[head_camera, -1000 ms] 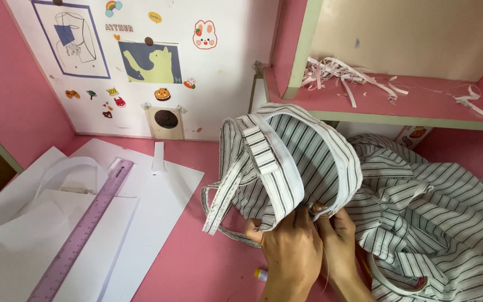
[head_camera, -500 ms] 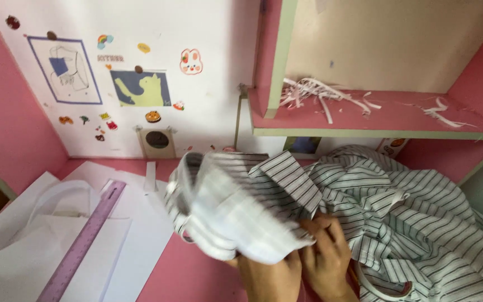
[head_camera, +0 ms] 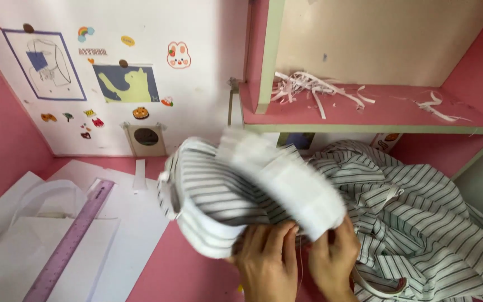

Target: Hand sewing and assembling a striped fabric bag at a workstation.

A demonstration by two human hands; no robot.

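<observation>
Since the earlier frame the striped shirt (head_camera: 241, 196) has swung left and its white band has rolled over the top. Left hand (head_camera: 266, 263) and right hand (head_camera: 331, 260) both pinch the fabric closed, near the desk's (head_camera: 191, 268) front edge. Ruler (head_camera: 71, 240) and paper (head_camera: 124, 246) lie left; bare pink strip between

Both hands (head_camera: 297, 260) grip striped cloth (head_camera: 241, 190) — purple ruler (head_camera: 71, 240) alongside

A ruler (head_camera: 69, 244) lay on paper sheets (head_camera: 132, 235) at the desk's (head_camera: 185, 279) left edge; shirt (head_camera: 420, 223) right; paper shreds (head_camera: 314, 92) on the shelf (head_camera: 375, 114) behind.
</observation>
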